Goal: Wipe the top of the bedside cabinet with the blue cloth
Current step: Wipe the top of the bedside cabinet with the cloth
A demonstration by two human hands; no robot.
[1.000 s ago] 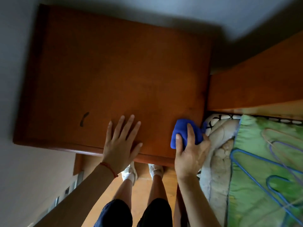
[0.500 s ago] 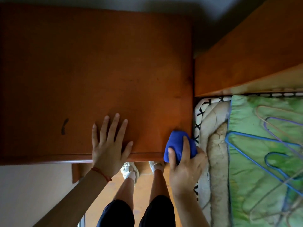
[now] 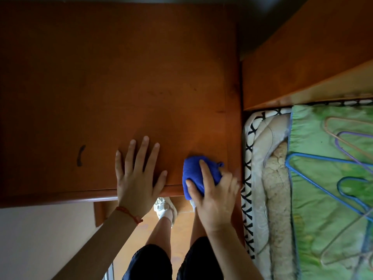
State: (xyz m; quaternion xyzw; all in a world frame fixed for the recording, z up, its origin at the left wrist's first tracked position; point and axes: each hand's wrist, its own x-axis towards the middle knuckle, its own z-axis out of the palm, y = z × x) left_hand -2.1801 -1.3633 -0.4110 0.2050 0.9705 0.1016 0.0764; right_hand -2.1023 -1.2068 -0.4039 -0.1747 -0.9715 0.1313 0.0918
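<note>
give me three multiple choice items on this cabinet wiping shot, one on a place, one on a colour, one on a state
1. Where on the cabinet top is the cloth?
A. far left corner
B. near front edge, toward the bed side
C. middle of the back edge

2. What colour is the cord on the left wrist?
A. red
B. green
C. white

3. How does the left hand lie?
A. curled into a fist
B. pinching the cloth
C. flat, fingers spread on the wood

Answers: 1 B, the cloth sits under the right hand at the front edge by the mattress. 2 A, the cord is red. 3 C, its fingers are straight and hold nothing.
</note>
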